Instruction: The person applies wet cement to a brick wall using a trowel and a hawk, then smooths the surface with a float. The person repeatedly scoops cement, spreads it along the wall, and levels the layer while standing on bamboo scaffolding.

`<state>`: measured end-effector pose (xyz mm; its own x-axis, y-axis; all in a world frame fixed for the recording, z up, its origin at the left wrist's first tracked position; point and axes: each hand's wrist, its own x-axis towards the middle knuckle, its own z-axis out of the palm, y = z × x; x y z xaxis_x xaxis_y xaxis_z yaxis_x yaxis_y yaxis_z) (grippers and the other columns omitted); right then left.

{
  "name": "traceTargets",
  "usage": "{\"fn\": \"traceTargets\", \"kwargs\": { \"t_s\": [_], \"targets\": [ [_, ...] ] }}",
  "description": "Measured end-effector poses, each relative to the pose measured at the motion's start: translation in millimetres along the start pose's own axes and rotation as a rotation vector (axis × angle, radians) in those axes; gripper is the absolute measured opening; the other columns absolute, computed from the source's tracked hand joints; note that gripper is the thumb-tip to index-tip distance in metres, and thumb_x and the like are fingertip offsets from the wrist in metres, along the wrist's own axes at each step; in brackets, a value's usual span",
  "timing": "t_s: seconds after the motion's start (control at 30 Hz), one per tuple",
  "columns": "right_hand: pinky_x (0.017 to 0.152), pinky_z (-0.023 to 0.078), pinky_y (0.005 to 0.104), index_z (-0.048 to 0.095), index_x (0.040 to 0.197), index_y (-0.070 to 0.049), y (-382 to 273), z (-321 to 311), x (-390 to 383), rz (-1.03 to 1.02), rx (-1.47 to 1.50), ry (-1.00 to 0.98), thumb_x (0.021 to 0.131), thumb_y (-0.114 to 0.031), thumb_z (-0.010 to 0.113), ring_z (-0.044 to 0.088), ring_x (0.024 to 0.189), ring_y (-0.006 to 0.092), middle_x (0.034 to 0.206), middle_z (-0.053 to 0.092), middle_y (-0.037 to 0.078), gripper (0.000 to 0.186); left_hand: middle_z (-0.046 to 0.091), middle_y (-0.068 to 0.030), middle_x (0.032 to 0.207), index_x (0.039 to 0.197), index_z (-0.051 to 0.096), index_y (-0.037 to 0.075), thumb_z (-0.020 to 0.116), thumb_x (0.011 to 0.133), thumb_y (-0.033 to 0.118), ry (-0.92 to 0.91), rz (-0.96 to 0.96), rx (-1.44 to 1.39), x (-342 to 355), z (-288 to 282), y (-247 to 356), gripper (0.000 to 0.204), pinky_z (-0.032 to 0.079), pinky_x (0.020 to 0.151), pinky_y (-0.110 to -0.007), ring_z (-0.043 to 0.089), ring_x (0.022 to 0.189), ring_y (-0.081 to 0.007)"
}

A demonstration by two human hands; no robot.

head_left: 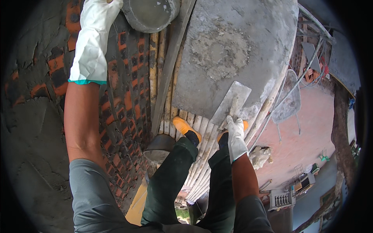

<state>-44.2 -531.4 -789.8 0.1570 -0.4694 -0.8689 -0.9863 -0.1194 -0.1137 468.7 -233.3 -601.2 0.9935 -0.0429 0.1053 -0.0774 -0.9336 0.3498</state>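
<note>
My right hand [236, 134], in a white glove, is closed round the handle of a flat metal plastering trowel [237, 94]. The trowel's blade lies over the near right part of a grey board [198, 91], in front of a ring of wet mortar [221, 52]. At the upper left, my left hand [101, 11], in a white glove with a green cuff, is raised before the brick wall. Its fingers look curled round a small brownish thing, partly cut off by the picture's edge. Just right of it stands a grey bucket [161, 25] holding grey, wet-looking contents.
Brick wall [126, 97] with partly spread mortar rises on the left. Bamboo poles [198, 155] form the platform under my orange shoes. A long straight bar [165, 77] lies beside the board; a second bucket [159, 145] stands near my leg. Below right are a wheelbarrow [287, 97] and scaffold poles [316, 23].
</note>
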Motion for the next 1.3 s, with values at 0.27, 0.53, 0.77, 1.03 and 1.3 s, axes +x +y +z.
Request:
{"fn": "traceTargets", "kwargs": {
  "t_s": [0.27, 0.53, 0.77, 1.03, 1.3],
  "targets": [
    [0.079, 0.054, 0.0311, 0.072, 0.117, -0.004, 28, -36, -14, -0.074, 0.324, -0.150, 0.105, -0.024, 0.071, 0.068, 0.086, 0.0127, 0.099, 0.076, 0.002, 0.023, 0.070, -0.0016, 0.104, 0.117, 0.069, 0.005, 0.080, 0.094, 0.031, -0.450, -0.046, 0.123, 29, -18, -8, 0.036, 0.051, 0.086, -0.035, 0.065, 0.093, -0.0154],
    [0.073, 0.058, 0.0307, 0.067, 0.116, -0.004, 53, -54, -43, -0.066, 0.574, -0.191, 0.107, -0.018, 0.068, 0.071, 0.081, 0.0122, 0.097, 0.074, 0.002, 0.017, 0.069, -0.0029, 0.101, 0.124, 0.068, 0.001, 0.081, 0.091, 0.026, -0.570, -0.115, -0.092, -4, -26, 6, 0.044, 0.052, 0.085, -0.033, 0.062, 0.091, -0.0140],
    [0.074, 0.050, 0.0320, 0.071, 0.106, -0.004, 11, -102, -99, -0.209, 0.260, -0.159, 0.107, -0.042, 0.067, 0.066, 0.078, 0.0135, 0.087, 0.073, 0.003, 0.038, 0.068, -0.0025, 0.094, 0.119, 0.067, -0.001, 0.078, 0.090, 0.021, -0.597, -0.202, -0.244, -24, -49, 48, 0.038, 0.051, 0.082, -0.032, 0.061, 0.085, -0.0126],
    [0.083, 0.053, 0.0423, 0.072, 0.098, 0.002, -115, -101, -173, -0.398, -0.016, -0.160, 0.101, -0.063, 0.064, 0.069, 0.087, 0.0373, 0.091, 0.073, 0.020, 0.065, 0.068, -0.0023, 0.089, 0.115, 0.066, -0.001, 0.077, 0.091, 0.020, -0.616, -0.318, -0.316, -114, -141, 99, 0.033, 0.052, 0.078, -0.031, 0.061, 0.079, -0.0111],
    [0.107, 0.053, 0.0431, 0.064, 0.139, 0.005, -131, -84, -220, -0.420, -0.287, -0.208, 0.095, -0.072, 0.061, 0.069, 0.122, 0.0427, 0.131, 0.071, 0.028, 0.089, 0.069, -0.0143, 0.088, 0.087, 0.065, 0.005, 0.077, 0.084, 0.026, -0.797, -0.030, -0.075, -211, -184, 157, 0.025, 0.053, 0.081, -0.044, 0.066, 0.086, -0.0353]
  ]
}}
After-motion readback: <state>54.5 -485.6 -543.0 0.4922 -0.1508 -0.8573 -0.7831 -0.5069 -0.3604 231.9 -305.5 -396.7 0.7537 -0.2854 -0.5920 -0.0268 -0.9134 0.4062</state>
